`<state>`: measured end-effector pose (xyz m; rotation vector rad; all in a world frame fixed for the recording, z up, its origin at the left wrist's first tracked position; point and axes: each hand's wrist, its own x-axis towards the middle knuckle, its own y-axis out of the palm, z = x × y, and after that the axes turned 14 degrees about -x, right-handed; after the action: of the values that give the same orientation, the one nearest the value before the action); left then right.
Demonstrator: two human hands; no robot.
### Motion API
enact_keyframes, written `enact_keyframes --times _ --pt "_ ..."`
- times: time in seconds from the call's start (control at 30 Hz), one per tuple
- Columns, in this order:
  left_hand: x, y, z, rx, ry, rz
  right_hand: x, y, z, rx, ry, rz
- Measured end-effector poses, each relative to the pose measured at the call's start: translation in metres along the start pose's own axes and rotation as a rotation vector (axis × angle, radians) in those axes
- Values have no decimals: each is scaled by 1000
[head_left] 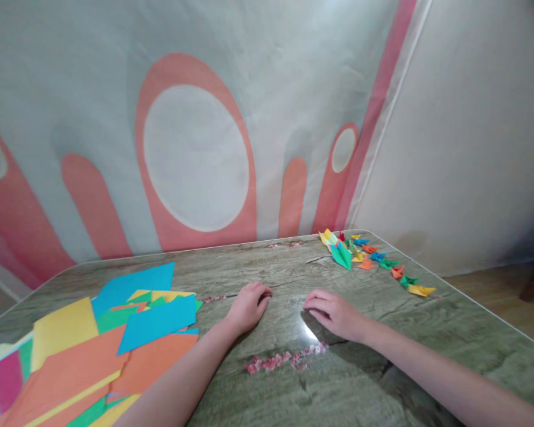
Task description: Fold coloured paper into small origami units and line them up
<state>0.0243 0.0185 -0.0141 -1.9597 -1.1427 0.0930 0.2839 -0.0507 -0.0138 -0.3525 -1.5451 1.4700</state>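
Observation:
My left hand (pixel 249 307) rests on the wood-patterned table (pixel 285 270), its fingers loosely curved and nothing visible in them. To its right, my right hand (pixel 333 314) lies on the tabletop with fingers slightly bent and apart, also holding nothing that I can see. A gap of bare table separates the two. Loose coloured paper sheets are spread left of my left hand, among them a blue sheet (pixel 158 323), an orange sheet (pixel 75 370) and a yellow sheet (pixel 64 332).
Small folded paper figures (pixel 377 257) line the table's far right edge, beside a larger green folded piece (pixel 340 255). Behind the table hangs a grey sheet with pink shapes (pixel 196 148). Printed pink flowers (pixel 273 360) decorate the tabletop near the front.

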Motion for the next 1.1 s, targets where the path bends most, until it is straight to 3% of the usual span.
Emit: enact_keyframes --times 0.13,0.27,0.33,0.43,0.57,0.73,0.87,1.0,1.1 --pt "-1 1 3 -31 -21 -9 36 29 39 32 -126 35" --pt "0 -8 6 -51 -98 -21 53 49 56 62 -150 6" --pt "1 -21 1 -24 -108 30 54 55 58 82 -139 -34" --pt "2 -50 -13 8 -77 210 51 60 56 103 -139 -61" --pt "-8 -93 -27 141 -152 296 48 61 53 103 -141 -64" --pt "-71 -149 -28 297 -387 354 49 59 54 121 -154 -69" --pt "-142 -180 -31 361 -560 245 50 57 55 124 -154 -42" --pt "-197 -179 -40 425 -619 176 49 58 54 116 -154 -24" --pt "-220 -166 -46 486 -622 156 49 58 54 110 -146 -7"
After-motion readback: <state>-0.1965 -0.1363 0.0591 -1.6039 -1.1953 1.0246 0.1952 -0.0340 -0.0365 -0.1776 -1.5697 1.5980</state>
